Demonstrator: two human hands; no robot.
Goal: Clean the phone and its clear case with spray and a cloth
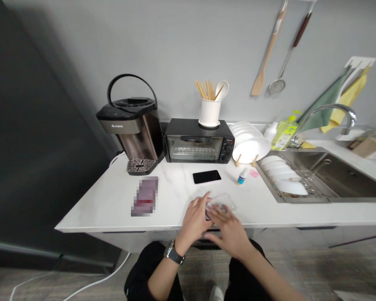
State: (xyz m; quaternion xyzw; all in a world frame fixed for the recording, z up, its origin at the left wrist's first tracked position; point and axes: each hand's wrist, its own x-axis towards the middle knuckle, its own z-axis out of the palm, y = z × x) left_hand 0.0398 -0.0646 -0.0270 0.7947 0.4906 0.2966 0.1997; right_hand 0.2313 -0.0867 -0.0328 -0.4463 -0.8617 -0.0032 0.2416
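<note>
Hands meet low in the centre of the frame, over a clear plastic box (223, 201) that sits on the white counter (113, 200) near its front edge. Our left hand (194, 221), a watch (172, 252) on its wrist, cups the box's left side; we cannot tell whether its fingers grip. Our right hand (231, 232) lays loosely spread fingers across the top. A black phone (207, 177) lies just above.

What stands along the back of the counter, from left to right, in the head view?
Hot water dispenser → toaster oven → rack of white plates → green soap bottle → faucet.
</note>
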